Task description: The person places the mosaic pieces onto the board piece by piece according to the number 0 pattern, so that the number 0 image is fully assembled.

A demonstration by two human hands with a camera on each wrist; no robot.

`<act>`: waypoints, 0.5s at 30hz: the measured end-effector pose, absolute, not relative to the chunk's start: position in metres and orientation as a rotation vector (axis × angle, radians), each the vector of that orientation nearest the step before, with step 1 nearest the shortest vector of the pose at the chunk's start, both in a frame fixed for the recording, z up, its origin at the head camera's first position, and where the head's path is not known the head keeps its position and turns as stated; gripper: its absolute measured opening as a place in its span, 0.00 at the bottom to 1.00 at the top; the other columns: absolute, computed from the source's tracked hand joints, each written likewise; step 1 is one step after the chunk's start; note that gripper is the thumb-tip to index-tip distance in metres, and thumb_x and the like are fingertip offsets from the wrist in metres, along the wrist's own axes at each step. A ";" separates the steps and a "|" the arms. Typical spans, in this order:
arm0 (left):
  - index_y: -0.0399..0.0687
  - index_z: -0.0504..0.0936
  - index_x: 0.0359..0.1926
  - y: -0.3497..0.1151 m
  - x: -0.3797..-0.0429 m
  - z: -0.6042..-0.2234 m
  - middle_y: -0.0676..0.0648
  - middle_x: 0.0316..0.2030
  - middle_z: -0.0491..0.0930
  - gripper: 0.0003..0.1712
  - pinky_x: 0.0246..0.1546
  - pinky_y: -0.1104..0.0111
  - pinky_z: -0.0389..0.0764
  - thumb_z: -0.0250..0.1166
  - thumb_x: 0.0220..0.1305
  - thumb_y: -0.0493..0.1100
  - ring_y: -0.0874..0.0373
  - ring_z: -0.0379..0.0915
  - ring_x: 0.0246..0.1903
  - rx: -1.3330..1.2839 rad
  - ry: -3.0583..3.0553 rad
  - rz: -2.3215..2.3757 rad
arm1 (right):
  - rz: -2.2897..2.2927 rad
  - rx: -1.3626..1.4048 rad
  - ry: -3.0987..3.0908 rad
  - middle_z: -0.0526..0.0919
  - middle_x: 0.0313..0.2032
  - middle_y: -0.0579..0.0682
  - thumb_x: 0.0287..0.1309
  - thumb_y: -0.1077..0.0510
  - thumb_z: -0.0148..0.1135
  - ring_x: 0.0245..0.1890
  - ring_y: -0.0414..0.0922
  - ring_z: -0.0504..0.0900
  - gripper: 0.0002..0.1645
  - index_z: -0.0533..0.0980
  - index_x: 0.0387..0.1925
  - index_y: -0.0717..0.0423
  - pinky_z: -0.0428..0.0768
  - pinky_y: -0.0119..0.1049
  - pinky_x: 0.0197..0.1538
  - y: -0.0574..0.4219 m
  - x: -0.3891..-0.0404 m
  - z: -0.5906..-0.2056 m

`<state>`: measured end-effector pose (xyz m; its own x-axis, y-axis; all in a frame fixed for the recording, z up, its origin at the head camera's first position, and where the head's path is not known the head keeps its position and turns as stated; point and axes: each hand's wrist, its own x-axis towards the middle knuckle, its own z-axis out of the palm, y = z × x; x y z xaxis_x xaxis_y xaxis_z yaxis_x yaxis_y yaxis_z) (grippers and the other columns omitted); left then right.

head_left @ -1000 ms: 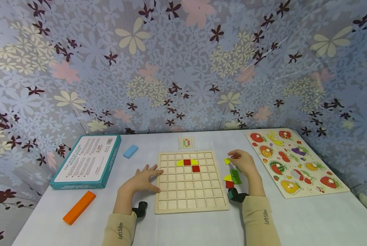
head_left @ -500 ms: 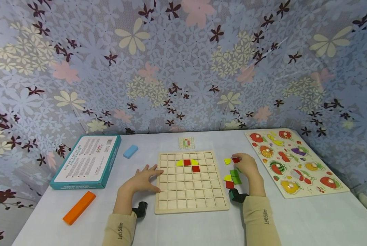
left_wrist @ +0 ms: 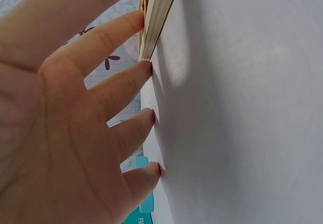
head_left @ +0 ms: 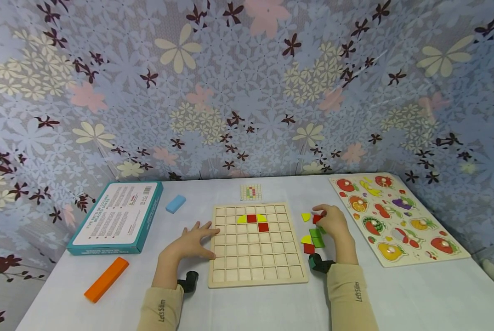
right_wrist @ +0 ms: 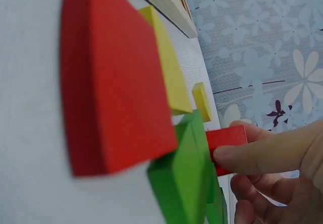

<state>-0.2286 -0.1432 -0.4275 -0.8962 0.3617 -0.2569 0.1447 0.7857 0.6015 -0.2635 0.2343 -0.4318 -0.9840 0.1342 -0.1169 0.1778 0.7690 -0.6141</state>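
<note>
My right hand point(head_left: 331, 223) pinches a red square tile point(head_left: 316, 219) right of the wooden grid board point(head_left: 257, 283). In the right wrist view the thumb lies across that red tile point(right_wrist: 227, 137), with fingers behind it. Nearby on the cloth are green tiles point(head_left: 315, 237), yellow rounded tiles point(head_left: 306, 217) and another red tile point(head_left: 309, 248). My left hand point(head_left: 190, 242) has its fingers spread and touches the board's left edge. In the left wrist view, fingertips of the left hand point(left_wrist: 65, 128) meet the board's side point(left_wrist: 160, 14). Red and yellow tiles sit in the board's upper cells.
A small pattern card point(head_left: 251, 192) lies behind the board. To the left are a teal box point(head_left: 114, 216), a blue block point(head_left: 176, 203) and an orange bar point(head_left: 106, 279). A fruit puzzle board point(head_left: 400, 220) lies at the right. A floral curtain point(head_left: 247, 92) hangs behind the table.
My right hand shifts slightly right from near the yellow tile. The red tile, mostly covered by its fingers earlier, now shows between them. The left hand stays in place.
</note>
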 end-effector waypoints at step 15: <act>0.48 0.70 0.62 -0.144 -0.229 -0.427 0.39 0.69 0.54 0.42 0.65 0.41 0.32 0.74 0.42 0.44 0.38 0.37 0.69 0.394 2.611 0.834 | -1.155 0.320 2.882 0.76 0.49 0.67 0.56 0.66 0.55 0.43 0.56 0.73 0.18 0.76 0.49 0.67 0.77 0.46 0.44 0.224 -0.262 -0.423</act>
<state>-0.2289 -0.1438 -0.4269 -0.8923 0.3688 -0.2603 0.1494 0.7856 0.6004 -0.2624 0.2236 -0.4231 -0.9788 0.1817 -0.0943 0.1966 0.7053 -0.6811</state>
